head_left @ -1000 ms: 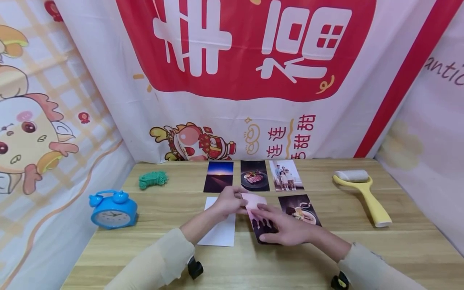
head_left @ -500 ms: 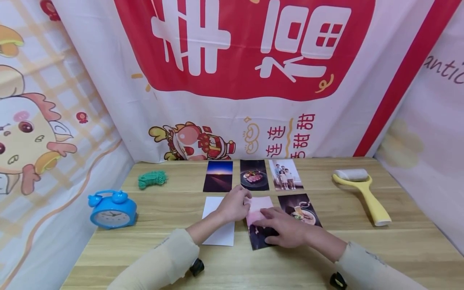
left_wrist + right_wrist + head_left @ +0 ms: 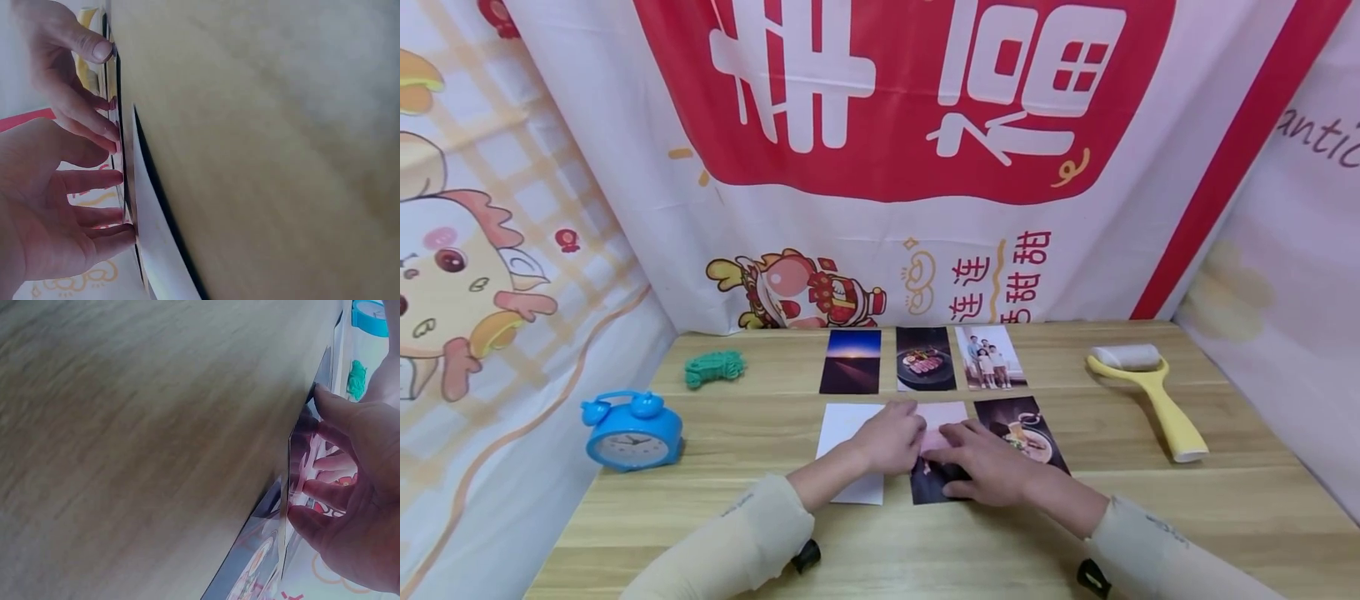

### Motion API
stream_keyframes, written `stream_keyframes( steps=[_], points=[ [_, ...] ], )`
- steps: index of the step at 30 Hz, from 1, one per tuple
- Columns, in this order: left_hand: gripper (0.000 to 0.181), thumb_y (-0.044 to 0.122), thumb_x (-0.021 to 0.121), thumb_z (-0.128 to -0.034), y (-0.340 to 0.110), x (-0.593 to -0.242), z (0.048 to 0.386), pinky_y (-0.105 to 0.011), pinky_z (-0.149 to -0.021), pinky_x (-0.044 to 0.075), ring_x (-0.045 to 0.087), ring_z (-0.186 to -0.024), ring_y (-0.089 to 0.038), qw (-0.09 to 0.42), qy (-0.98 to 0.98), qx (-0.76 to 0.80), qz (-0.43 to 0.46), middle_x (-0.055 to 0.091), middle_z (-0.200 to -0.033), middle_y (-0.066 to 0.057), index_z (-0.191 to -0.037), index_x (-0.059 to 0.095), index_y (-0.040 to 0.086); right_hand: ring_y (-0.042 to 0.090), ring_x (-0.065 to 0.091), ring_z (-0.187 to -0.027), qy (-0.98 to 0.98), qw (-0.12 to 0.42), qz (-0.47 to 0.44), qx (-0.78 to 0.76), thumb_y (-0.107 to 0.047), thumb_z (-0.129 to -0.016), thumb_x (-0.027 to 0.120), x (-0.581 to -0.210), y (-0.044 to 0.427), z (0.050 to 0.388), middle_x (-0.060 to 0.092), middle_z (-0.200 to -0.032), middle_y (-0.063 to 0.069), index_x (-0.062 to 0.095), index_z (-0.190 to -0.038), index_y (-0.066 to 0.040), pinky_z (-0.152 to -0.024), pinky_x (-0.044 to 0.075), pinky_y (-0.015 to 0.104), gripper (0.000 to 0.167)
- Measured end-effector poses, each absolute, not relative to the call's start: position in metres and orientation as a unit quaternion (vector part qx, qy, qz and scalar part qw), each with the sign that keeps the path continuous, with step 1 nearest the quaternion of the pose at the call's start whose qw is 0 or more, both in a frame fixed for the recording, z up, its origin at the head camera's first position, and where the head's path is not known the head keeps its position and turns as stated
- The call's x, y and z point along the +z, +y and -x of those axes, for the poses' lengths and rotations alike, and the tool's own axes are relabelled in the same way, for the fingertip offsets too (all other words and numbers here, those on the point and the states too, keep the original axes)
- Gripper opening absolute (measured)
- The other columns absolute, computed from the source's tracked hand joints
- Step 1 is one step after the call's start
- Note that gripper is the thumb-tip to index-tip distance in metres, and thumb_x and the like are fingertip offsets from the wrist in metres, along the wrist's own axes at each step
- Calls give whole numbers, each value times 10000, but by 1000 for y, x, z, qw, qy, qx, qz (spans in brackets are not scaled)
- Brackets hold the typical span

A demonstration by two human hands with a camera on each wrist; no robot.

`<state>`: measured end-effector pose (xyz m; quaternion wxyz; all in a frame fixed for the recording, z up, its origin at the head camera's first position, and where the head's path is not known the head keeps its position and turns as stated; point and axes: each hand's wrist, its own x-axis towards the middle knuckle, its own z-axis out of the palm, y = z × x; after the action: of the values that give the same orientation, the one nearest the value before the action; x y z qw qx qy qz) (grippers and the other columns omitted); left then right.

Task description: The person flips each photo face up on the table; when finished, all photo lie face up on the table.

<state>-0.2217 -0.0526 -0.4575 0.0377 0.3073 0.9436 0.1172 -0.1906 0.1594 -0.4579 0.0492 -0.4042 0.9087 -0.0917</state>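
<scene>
A pink and dark photo print [image 3: 944, 412] lies in the middle of the near row on the table, partly covered by both hands. My left hand [image 3: 889, 439] touches its left side with the fingertips; in the left wrist view its fingers [image 3: 94, 180] reach down to the prints. My right hand [image 3: 992, 468] rests on the same print with spread fingers, and the right wrist view shows its thumb and fingertips [image 3: 306, 519] on the surface. To the left is a blank white card [image 3: 842, 425], partly under my left forearm. On the right lies a noodle-bowl photo [image 3: 1026, 435].
Behind stand a sunset photo [image 3: 851, 362], a steak photo [image 3: 925, 360] and a family photo [image 3: 990, 358] in a row. A blue alarm clock [image 3: 634, 433] and green cord [image 3: 715, 367] are at left. A yellow-handled lint roller [image 3: 1153, 392] lies at right.
The pink and dark print was tilted between both hands and now lies flat in the near row. My left hand has shifted from its top corner down along its left side.
</scene>
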Motion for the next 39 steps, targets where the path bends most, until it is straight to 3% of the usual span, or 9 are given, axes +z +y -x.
stream_keyframes(
  steps=[7, 15, 20, 26, 32, 36, 39],
  points=[
    [222, 193, 599, -1003, -52, -459, 218, -490, -1217, 453, 562, -1397, -389, 43, 947, 74, -309, 607, -1473, -202, -1147, 726, 84, 371, 573, -1271, 908, 33, 411, -77, -365, -930, 756, -457, 159, 192, 607, -1436, 198, 664, -1405, -202, -1080, 509, 577, 511],
    [263, 232, 616, -985, -52, -461, 218, -695, -1225, 340, 496, -1459, -376, 61, 956, 72, -279, 582, -1507, -126, -1215, 700, 133, 371, 573, -1275, 909, 39, 409, -74, -360, -929, 755, -456, 156, 195, 610, -1434, 189, 652, -1419, -202, -1082, 505, 589, 525],
    [225, 228, 640, -959, -52, -459, 219, -710, -1213, 342, 510, -1443, -356, 49, 956, 67, -280, 611, -1460, -108, -1157, 699, 140, 393, 550, -1312, 912, 67, 397, -72, -355, -941, 741, -454, 154, 195, 582, -1469, 199, 621, -1446, -192, -1104, 492, 605, 544],
    [381, 225, 613, -973, -63, -452, 218, -719, -1251, 267, 460, -1495, -361, 46, 959, 65, -273, 538, -1558, -137, -1337, 639, 114, 445, 463, -1427, 923, 122, 356, -83, -361, -996, 669, -448, 153, 194, 498, -1558, 211, 523, -1515, -138, -1174, 416, 661, 584],
    [384, 244, 601, -991, -88, -449, 215, -715, -1264, 239, 438, -1510, -392, 47, 961, 52, -268, 494, -1591, -161, -1358, 613, 131, 463, 436, -1455, 925, 93, 336, -150, -306, -1019, 635, -447, 140, 193, 459, -1583, 235, 436, -1551, -55, -1187, 378, 696, 621],
    [595, 334, 653, -977, -105, -443, 210, -678, -1288, 225, 369, -1555, -391, 100, 964, 28, -245, 403, -1660, -167, -1512, 505, 122, 491, 436, -1453, 908, 80, 328, -248, -236, -1005, 637, -443, 121, 192, 429, -1596, 285, 398, -1562, -3, -1188, 393, 669, 649],
    [820, 441, 719, -928, -118, -439, 207, -647, -1314, 183, 283, -1601, -377, 157, 960, 1, -233, 293, -1718, -163, -1610, 376, 140, 500, 390, -1490, 879, 128, 299, -349, -233, -1012, 628, -437, 108, 191, 346, -1649, 284, 323, -1606, -26, -1202, 388, 660, 699]
  ],
)
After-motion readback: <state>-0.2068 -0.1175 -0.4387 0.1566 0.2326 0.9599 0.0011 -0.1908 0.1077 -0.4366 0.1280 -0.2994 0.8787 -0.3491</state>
